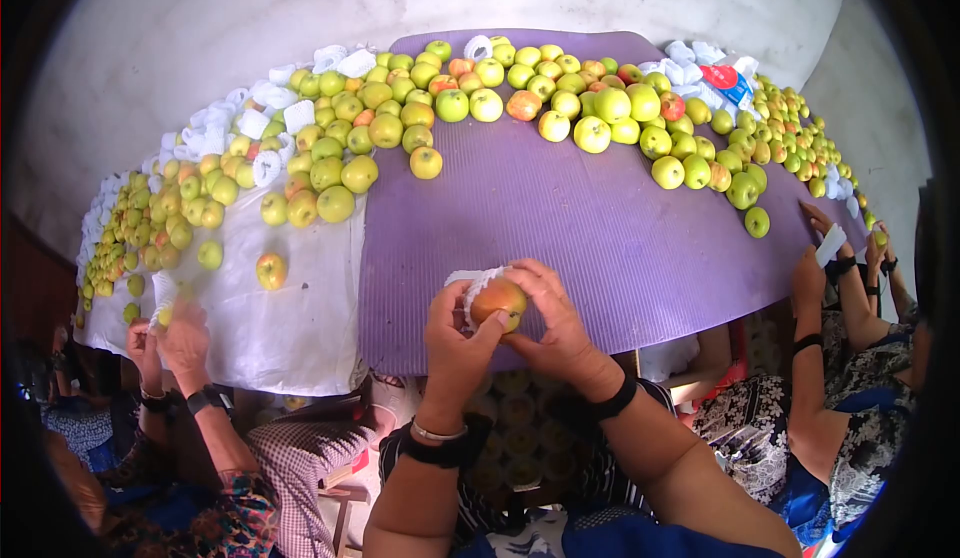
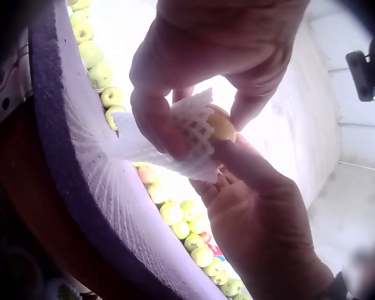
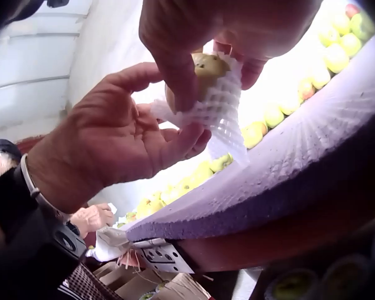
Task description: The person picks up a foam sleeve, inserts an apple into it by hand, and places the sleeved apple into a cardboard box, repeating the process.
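A reddish-yellow apple (image 1: 499, 299) sits half inside a white foam net sleeve (image 1: 470, 283), held just above the near edge of the purple mat (image 1: 580, 228). My left hand (image 1: 470, 320) grips it from below, thumb on the fruit. My right hand (image 1: 535, 303) curls over it from the right. In the left wrist view, the left hand (image 2: 175, 125) pinches the net (image 2: 190, 134) around the apple (image 2: 223, 125), and the right hand (image 2: 256, 212) lies beneath. The right wrist view shows the right hand (image 3: 194, 69) pinching apple (image 3: 207, 65) and net (image 3: 222, 109) against the left hand (image 3: 112, 144).
Several green and yellow apples (image 1: 450, 103) are heaped along the far side of the mat and on a white cloth (image 1: 290, 308) to the left, beside loose foam nets (image 1: 270, 93). Other people's hands work at the left (image 1: 170, 338) and right (image 1: 830, 258) edges.
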`<state>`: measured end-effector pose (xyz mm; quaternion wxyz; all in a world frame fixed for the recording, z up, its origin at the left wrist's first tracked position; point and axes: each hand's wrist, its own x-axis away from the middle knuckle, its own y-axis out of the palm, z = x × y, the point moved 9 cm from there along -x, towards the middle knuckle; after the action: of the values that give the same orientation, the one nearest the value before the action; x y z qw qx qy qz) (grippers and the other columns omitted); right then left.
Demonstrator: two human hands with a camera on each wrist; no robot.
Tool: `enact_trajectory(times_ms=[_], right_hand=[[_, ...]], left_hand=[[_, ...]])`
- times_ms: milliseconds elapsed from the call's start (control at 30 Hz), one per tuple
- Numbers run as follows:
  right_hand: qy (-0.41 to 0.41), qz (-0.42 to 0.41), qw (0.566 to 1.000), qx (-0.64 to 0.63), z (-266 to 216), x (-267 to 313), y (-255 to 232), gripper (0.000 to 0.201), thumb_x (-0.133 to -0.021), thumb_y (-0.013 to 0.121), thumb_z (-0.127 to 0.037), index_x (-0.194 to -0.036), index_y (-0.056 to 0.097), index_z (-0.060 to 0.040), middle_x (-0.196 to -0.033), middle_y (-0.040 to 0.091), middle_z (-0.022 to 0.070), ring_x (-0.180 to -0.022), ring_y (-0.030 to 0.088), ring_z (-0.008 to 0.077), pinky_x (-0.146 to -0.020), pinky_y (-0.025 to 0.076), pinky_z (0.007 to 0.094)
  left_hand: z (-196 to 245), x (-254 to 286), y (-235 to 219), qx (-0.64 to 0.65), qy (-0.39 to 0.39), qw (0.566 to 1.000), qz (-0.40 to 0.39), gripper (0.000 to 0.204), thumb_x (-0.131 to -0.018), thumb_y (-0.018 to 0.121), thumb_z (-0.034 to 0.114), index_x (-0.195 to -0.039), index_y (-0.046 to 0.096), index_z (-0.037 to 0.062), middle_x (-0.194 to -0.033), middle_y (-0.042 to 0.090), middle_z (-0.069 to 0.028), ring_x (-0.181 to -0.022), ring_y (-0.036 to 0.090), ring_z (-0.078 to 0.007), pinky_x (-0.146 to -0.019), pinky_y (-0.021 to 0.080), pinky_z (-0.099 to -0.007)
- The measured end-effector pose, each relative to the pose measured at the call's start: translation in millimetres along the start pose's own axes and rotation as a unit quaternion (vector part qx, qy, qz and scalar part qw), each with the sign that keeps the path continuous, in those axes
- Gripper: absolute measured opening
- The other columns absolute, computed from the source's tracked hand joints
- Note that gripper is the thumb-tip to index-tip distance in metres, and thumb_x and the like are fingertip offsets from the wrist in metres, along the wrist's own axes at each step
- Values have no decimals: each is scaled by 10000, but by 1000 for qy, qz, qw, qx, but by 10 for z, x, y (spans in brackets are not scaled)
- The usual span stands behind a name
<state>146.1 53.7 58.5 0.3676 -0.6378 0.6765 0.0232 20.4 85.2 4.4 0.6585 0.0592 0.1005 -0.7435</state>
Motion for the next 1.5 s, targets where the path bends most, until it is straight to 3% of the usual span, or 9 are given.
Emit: enact_trajectory(times_ms=[67, 133, 300, 467, 667, 733, 833, 1167, 1500], right_hand=[[33, 11, 998, -55, 55, 0, -44, 586, -687, 707, 0, -1219, 463, -38, -1194, 471, 146, -1094, 487, 290, -938, 404, 383], [121, 42, 916, -381, 320, 60, 12, 490, -744, 676, 7, -1196, 494, -42, -1198, 472, 79, -1088, 499, 201, -928, 415, 343], [141, 57, 912, -381, 481, 118, -1, 348, -793, 627, 27, -1131, 565, -28, -1128, 512, 42, -1050, 505, 149, -916, 419, 298], [173, 79, 900, -391, 545, 141, -33, 268, -803, 614, 34, -1066, 617, -16, -1051, 554, 41, -983, 527, 145, -899, 423, 279], [160, 107, 918, -347, 641, 179, -104, 222, -804, 590, 64, -1003, 644, -15, -1054, 553, 46, -936, 543, 143, -857, 431, 262], [112, 129, 954, -248, 534, 178, -204, 215, -803, 584, 66, -987, 648, -26, -1025, 550, 45, -913, 542, 133, -827, 439, 251], [101, 103, 971, -190, 322, 125, -207, 208, -802, 594, 50, -988, 643, -31, -1010, 534, 51, -894, 542, 125, -817, 447, 250], [88, 75, 963, -245, 278, 95, -116, 257, -819, 585, 18, -1066, 615, -45, -1055, 482, 66, -927, 512, 125, -835, 446, 262], [108, 99, 950, -276, 411, 127, -69, 328, -799, 605, 42, -1115, 576, -37, -1136, 459, 71, -994, 518, 155, -852, 454, 272]], left_hand=[[14, 10, 7, 202, -91, 975, 11, 417, -780, 654, 39, -1141, 455, -20, -1030, 546, -98, -908, 561, -146, -769, 489, -258], [-11, 18, 9, 244, -104, 964, 11, 383, -800, 626, 24, -1139, 453, -20, -1031, 552, -95, -919, 561, -145, -777, 494, -263], [-61, 31, 78, 301, -122, 946, -12, 371, -830, 589, 10, -1166, 437, -27, -1063, 549, -103, -952, 561, -157, -802, 500, -278], [75, 16, 120, 277, -58, 958, -46, 519, -795, 619, -33, -1259, 386, -45, -1178, 501, -137, -1062, 530, -197, -888, 473, -311], [43, 33, 145, 258, -80, 962, -34, 527, -789, 613, -54, -1267, 393, -53, -1192, 492, -146, -1095, 512, -208, -920, 455, -335], [28, 37, 151, 258, -80, 962, -29, 520, -794, 604, -58, -1269, 395, -52, -1185, 498, -147, -1082, 521, -207, -909, 462, -329], [34, 37, 132, 265, -80, 961, -18, 503, -803, 587, -64, -1270, 400, -50, -1164, 514, -147, -1048, 542, -205, -885, 475, -316], [58, 40, -25, 240, 8, 969, 52, 502, -763, 601, -92, -1237, 453, -17, -1111, 557, -157, -955, 598, -221, -763, 556, -322], [70, 72, -6, 251, -29, 965, 72, 397, -743, 633, -121, -1098, 479, -34, -1059, 516, -98, -950, 564, -171, -803, 518, -283]])
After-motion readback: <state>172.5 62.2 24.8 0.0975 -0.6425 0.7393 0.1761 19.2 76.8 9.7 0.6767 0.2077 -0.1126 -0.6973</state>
